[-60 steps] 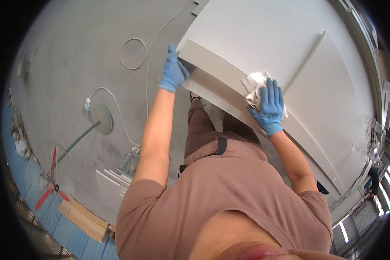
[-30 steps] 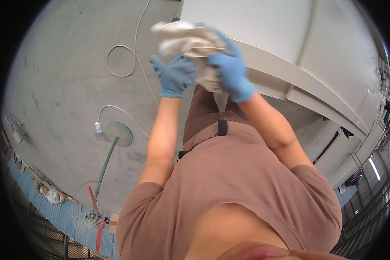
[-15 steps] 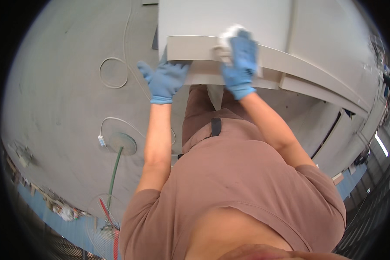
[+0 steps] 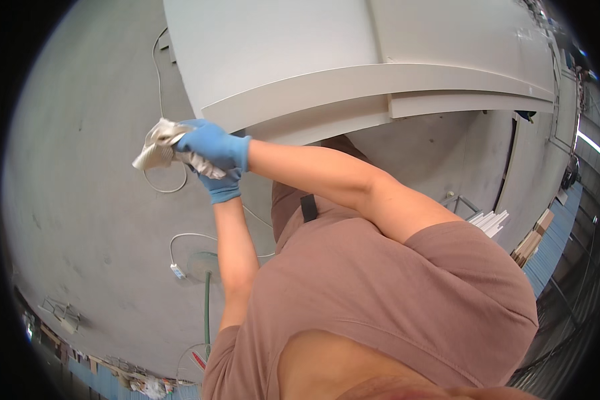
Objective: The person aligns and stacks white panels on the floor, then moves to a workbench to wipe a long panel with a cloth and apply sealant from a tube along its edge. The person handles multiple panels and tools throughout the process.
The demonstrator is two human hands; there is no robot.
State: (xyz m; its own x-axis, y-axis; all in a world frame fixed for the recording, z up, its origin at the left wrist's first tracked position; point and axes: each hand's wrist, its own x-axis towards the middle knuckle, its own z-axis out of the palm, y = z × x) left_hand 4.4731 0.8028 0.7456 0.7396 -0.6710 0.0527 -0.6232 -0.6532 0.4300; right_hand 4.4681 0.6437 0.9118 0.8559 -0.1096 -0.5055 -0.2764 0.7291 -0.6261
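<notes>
My right hand (image 4: 215,144), in a blue glove, grips a crumpled whitish rag (image 4: 159,145) just off the left end of a long pale strip (image 4: 300,88). That strip runs along the front edge of a large white panel (image 4: 280,47). Below the rag is my left hand (image 4: 223,189), gloved in blue too. The rag and my right hand cover its fingers, so its grip is hidden. My right forearm crosses in front of my body to the left.
A second pale board (image 4: 460,101) lies under the strip on the right. On the grey floor (image 4: 100,200) are a looped white cable (image 4: 159,80), a power socket block (image 4: 177,271) and a fan stand with a green pole (image 4: 207,300). White lengths (image 4: 490,222) are stacked at right.
My right hand has carried the rag left along the strip, past its end and over my left hand. The view has shifted, so the panel's left corner appears lower and farther left.
</notes>
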